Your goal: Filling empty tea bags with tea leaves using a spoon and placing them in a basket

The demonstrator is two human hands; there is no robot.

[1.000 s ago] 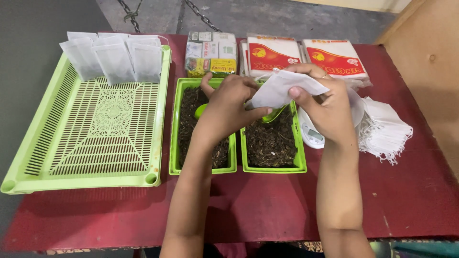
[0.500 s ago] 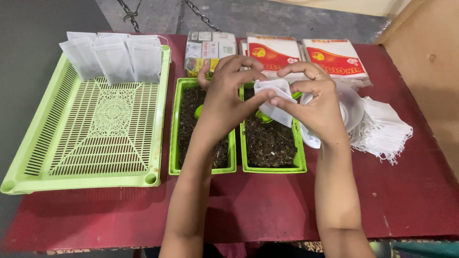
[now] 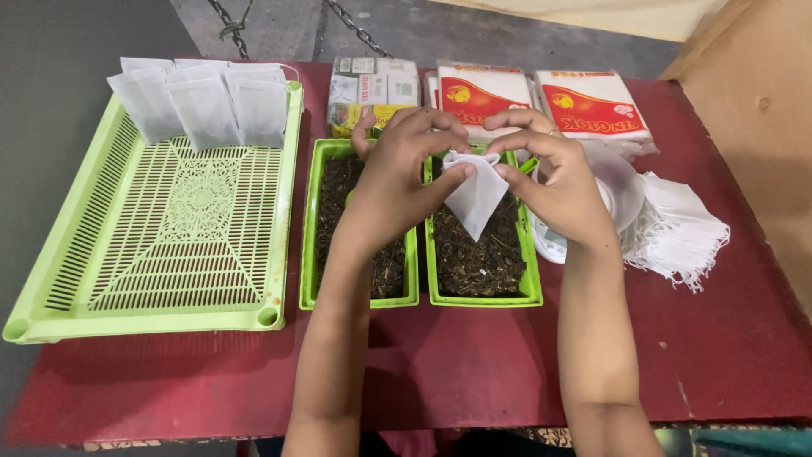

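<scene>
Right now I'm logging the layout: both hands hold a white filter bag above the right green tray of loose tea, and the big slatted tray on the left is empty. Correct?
Not quite. In the head view the big slatted tray holds several white bags standing at its far end. Both hands, left hand and right hand, do hold the filter bag above the right green tray.

Hands are pulling the white filter bag open over the right tray

The white filter bag [image 3: 475, 193], flat and raised a second ago, then bunched between the fingers, is now hanging as a downward-pointing cone with its mouth spread. The left hand [image 3: 396, 182] and right hand [image 3: 560, 190] are drawing closer together, pinching opposite edges of the mouth, above the right green tray of dark loose leaves [image 3: 482, 254].
</scene>
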